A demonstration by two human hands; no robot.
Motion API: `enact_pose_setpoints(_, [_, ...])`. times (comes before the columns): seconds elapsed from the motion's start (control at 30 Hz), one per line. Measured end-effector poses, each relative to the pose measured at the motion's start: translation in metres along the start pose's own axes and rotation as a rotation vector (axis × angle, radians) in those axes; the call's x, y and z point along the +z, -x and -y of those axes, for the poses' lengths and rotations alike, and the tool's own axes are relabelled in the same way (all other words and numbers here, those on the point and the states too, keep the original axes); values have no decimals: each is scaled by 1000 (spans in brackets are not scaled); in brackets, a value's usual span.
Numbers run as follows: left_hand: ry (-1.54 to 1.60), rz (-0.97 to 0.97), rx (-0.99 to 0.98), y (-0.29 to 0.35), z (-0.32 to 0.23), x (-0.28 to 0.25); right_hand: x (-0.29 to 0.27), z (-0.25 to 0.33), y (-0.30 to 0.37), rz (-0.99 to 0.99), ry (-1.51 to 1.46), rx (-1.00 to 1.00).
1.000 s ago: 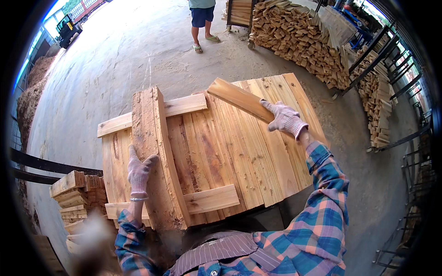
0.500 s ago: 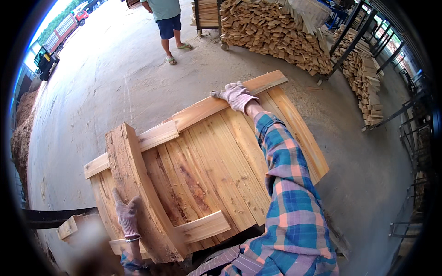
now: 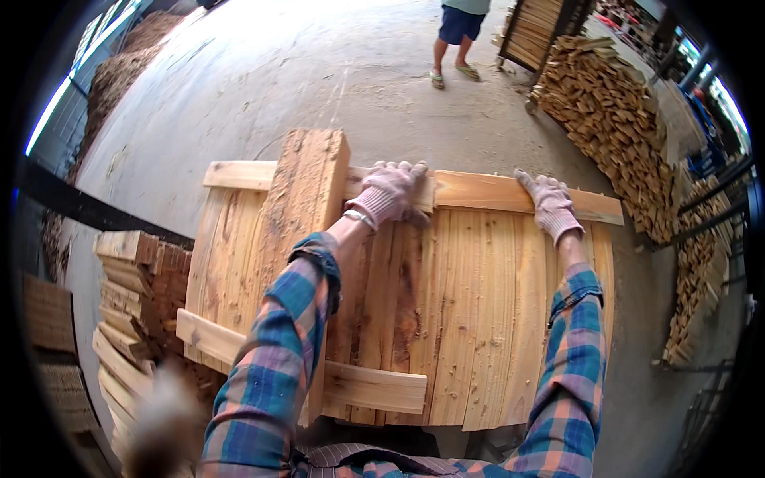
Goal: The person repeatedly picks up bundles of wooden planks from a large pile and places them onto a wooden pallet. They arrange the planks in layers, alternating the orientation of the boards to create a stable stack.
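Observation:
Both my hands wear pale, dusty work gloves. Side-by-side wooden planks (image 3: 470,319) lie in front of me, with narrow strips across their far and near sides. My left hand (image 3: 390,193) curls over the far short strip (image 3: 239,174), close to its right end, where it meets a longer strip (image 3: 478,191). Farther right, my right hand (image 3: 547,203) grips that longer strip, fingers over its far edge. A thick, sawdust-covered beam (image 3: 307,179) lies across the planks, just left of my left hand. My left forearm partly hides the beam and the near strip (image 3: 374,388).
Stacked wood blocks (image 3: 127,275) stand at the left, beside a dark bar (image 3: 96,203). Beyond the planks, a person (image 3: 458,40) in shorts and sandals stands on the concrete floor. A large pile of cut wood (image 3: 606,103) and a wheeled rack (image 3: 535,32) are at the far right.
My left hand has moved from the beam's near part to the far strip. My right hand stays on the longer strip. The view has turned left, and the planks now appear squarer to me.

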State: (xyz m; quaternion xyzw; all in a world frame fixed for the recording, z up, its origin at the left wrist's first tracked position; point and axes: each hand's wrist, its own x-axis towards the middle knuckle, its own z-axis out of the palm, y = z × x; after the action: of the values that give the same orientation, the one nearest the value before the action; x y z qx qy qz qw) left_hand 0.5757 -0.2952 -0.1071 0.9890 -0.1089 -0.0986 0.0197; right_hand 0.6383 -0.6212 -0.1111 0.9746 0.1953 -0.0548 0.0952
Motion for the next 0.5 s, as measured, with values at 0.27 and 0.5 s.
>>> enact_pose_setpoints(0.27, [28, 35, -45, -1, 7, -16, 15, -13, -6, -64, -25, -122])
enact_pose_setpoints(0.5, [41, 15, -100, -2, 10, -15, 11, 0, -7, -23, 13, -106])
